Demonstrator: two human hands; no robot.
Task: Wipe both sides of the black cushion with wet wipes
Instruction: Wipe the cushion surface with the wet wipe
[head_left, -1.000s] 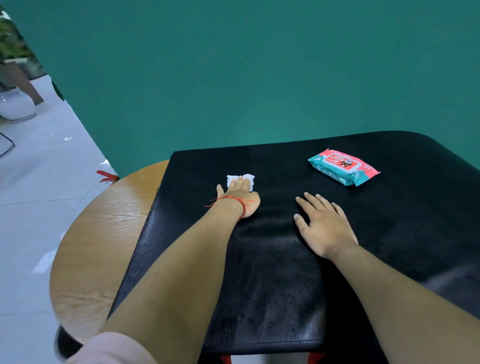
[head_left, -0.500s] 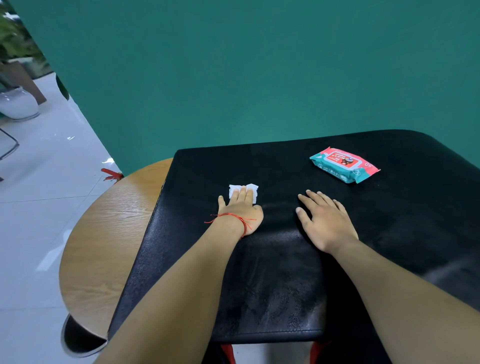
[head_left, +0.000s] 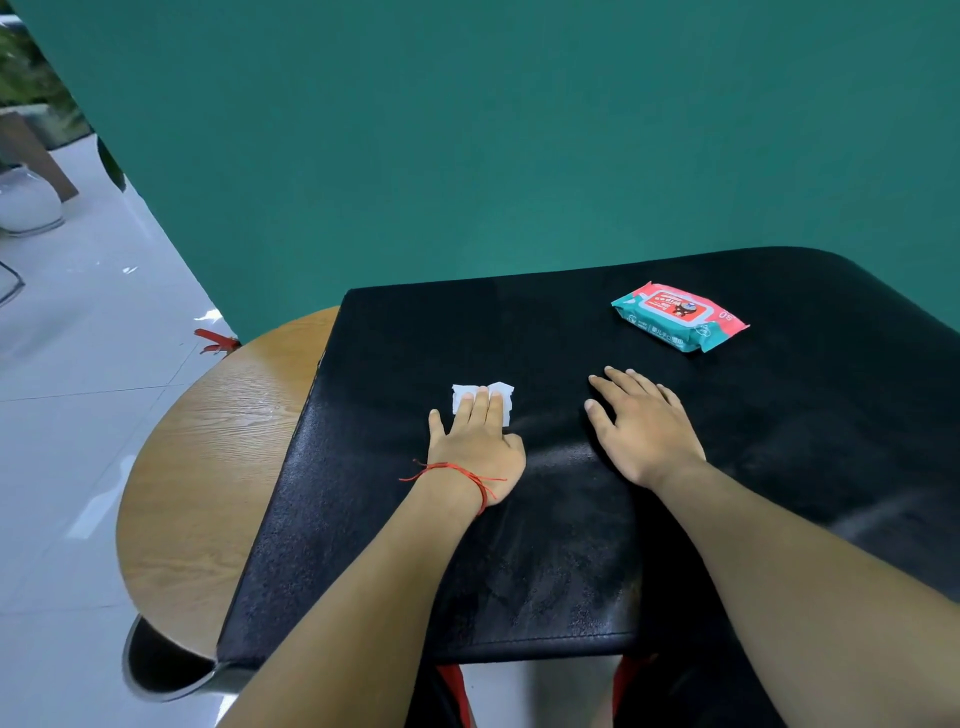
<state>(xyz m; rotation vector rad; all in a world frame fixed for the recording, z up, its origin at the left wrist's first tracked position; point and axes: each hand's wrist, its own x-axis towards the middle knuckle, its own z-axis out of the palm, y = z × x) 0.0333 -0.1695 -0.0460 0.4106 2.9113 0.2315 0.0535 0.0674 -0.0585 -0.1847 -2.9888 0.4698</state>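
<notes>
A large black cushion (head_left: 779, 447) lies flat on a round wooden table (head_left: 208, 467). My left hand (head_left: 475, 447), with a red string round the wrist, presses a folded white wet wipe (head_left: 460, 394) onto the cushion with straight fingers. The wipe shows beyond my fingertips. My right hand (head_left: 641, 426) rests flat on the cushion to the right, fingers spread, holding nothing. A teal and red pack of wet wipes (head_left: 678, 316) lies on the cushion's far right part. The cushion's surface near me shows damp streaks.
A green wall (head_left: 519, 130) stands right behind the table. White tiled floor (head_left: 78, 364) lies to the left, with a red object (head_left: 215, 341) by the wall's foot and a white pot (head_left: 26, 200) further away. A dark stool edge (head_left: 156, 670) shows under the table's near left.
My left hand has drawn the wipe a little toward me across the cushion. My right hand has stayed flat in place.
</notes>
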